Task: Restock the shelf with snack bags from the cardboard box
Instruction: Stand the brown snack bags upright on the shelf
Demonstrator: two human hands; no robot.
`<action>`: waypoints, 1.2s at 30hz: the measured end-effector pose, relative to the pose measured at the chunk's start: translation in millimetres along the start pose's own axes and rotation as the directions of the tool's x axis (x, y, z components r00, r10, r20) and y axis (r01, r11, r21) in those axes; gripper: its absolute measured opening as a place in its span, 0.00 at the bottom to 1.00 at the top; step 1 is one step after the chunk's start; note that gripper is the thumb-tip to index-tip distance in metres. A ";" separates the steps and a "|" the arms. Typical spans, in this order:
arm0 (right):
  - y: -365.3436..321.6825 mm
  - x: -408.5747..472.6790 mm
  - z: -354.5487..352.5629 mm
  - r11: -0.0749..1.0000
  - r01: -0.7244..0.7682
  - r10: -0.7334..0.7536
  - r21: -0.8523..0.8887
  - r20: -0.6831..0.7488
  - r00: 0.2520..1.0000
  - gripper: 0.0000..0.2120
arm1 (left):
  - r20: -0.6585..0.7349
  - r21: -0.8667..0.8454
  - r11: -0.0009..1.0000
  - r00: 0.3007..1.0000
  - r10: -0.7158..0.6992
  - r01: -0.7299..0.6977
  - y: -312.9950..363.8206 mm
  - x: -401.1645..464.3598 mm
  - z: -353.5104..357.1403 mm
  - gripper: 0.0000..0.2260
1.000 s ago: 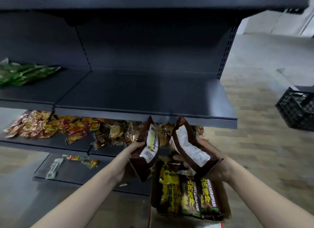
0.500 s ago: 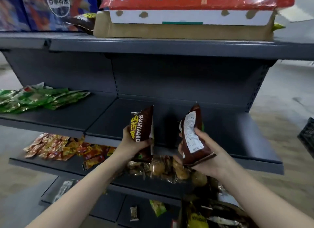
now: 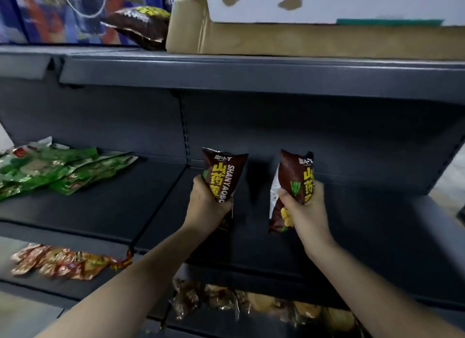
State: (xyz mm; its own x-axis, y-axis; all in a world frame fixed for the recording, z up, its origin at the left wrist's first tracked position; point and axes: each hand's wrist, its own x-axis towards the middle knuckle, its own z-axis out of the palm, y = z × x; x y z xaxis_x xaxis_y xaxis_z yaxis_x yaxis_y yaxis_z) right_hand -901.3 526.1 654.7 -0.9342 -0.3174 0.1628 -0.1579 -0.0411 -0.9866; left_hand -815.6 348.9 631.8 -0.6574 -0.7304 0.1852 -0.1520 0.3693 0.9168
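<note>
One brown snack bag (image 3: 222,175) is gripped in the left hand (image 3: 206,199), another (image 3: 293,184) in the right hand (image 3: 300,203); both are best stood upright, side by side, against the dark shelf (image 3: 377,232)'s back panel.

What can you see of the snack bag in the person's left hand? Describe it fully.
The snack bag is a dark brown, glossy foil-like pouch with yellow characters and white lettering. It stands roughly upright, crimped top edge up, over the dark grey shelf. The left hand grips its lower half, fingers curled round it.
</note>
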 end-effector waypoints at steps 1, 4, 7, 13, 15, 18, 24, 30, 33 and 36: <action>6.0 8.1 8.3 0.999 0.027 -0.027 -0.027 -0.012 1.000 0.18 | -0.011 0.019 1.000 1.000 0.011 -0.011 -4.9 11.9 1.7 0.28; 22.6 32.9 30.6 0.996 0.053 -0.057 -0.078 -0.040 0.998 0.21 | -0.039 0.059 0.997 0.998 0.052 -0.050 -18.2 46.0 7.8 0.28; 38.6 54.5 48.9 0.993 0.041 -0.049 -0.112 -0.070 0.996 0.24 | -0.050 0.069 0.995 0.996 0.079 -0.075 -30.0 76.0 13.9 0.28; 60.7 87.8 73.3 0.993 0.036 -0.050 -0.113 -0.125 0.991 0.22 | -0.082 0.116 0.985 0.987 0.136 -0.126 -37.5 120.5 29.5 0.32; 64.9 93.5 76.0 0.993 0.040 -0.054 -0.108 -0.126 0.991 0.18 | -0.097 0.144 0.977 0.981 0.170 -0.155 -35.8 130.0 35.3 0.33; 70.3 96.5 74.7 0.996 0.010 -0.020 -0.088 -0.115 0.993 0.14 | -0.132 0.178 0.970 0.973 0.190 -0.166 -36.4 142.6 43.5 0.34; 71.1 96.4 75.3 0.996 -0.001 -0.011 -0.094 -0.118 0.993 0.12 | -0.182 0.224 0.965 0.968 0.176 -0.133 -40.7 153.7 56.8 0.38; 69.2 94.5 75.8 0.995 -0.005 -0.007 -0.100 -0.115 0.993 0.12 | -0.115 0.263 0.964 0.991 0.069 -0.036 -39.0 156.1 55.3 0.43; 66.2 92.6 75.7 0.995 0.002 -0.013 -0.099 -0.112 0.994 0.12 | -0.012 0.218 0.976 1.000 0.012 -0.009 -37.9 153.3 49.6 0.47; 65.6 91.7 76.0 0.994 -0.004 -0.006 -0.107 -0.093 0.996 0.13 | 0.089 0.192 0.981 0.995 -0.032 0.014 -34.6 148.6 47.7 0.52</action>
State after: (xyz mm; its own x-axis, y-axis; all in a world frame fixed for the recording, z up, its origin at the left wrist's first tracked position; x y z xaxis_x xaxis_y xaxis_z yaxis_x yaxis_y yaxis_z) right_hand -973.1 422.3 604.1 -0.9591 -0.2273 0.1688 -0.1872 0.0618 -0.9804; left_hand -943.2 255.0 610.7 -0.7155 -0.6876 0.1236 -0.3000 0.4622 0.8345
